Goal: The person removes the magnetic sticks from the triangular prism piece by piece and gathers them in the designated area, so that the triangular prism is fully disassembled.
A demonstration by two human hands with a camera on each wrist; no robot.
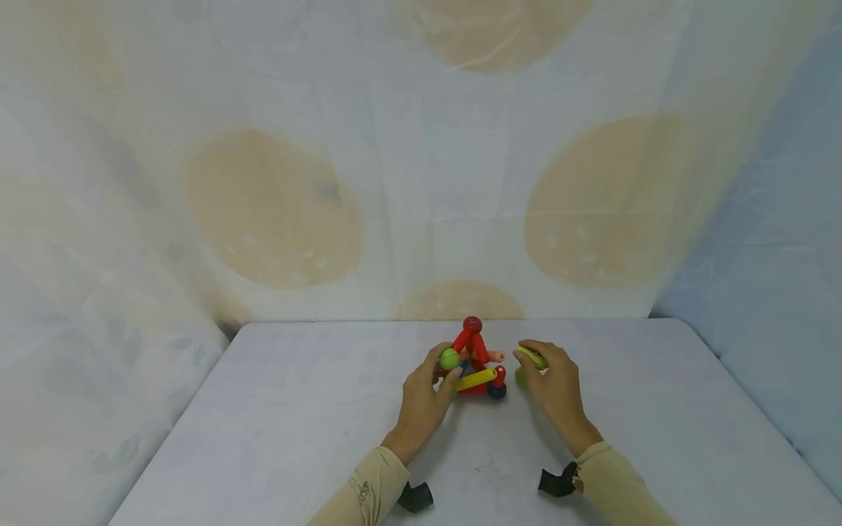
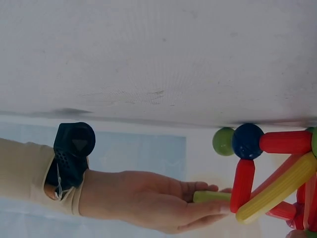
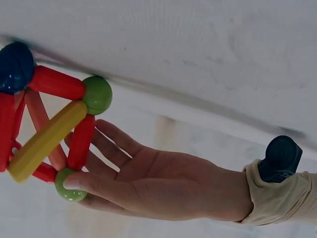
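A small frame of magnetic rods and balls point(image 1: 475, 365) stands on the pale surface point(image 1: 276, 438), near its far edge and between the two hands. The left hand point(image 1: 424, 398) touches the frame's left side — its thumb lies against a green ball point(image 1: 449, 359) at one corner, the other fingers lying fairly straight behind the rods, a loose grip closed around nothing. The right hand point(image 1: 555, 387) rests just right of the frame, its grip pinched on a separate green rod point(image 1: 531, 357), apart from the structure. A yellow rod point(image 1: 476, 379) crosses the frame's front, a red ball point(image 1: 472, 324) tops it, and a dark blue ball point(image 1: 497, 392) sits at its lower right corner. Patterned cloth point(image 1: 276, 212) hangs behind.
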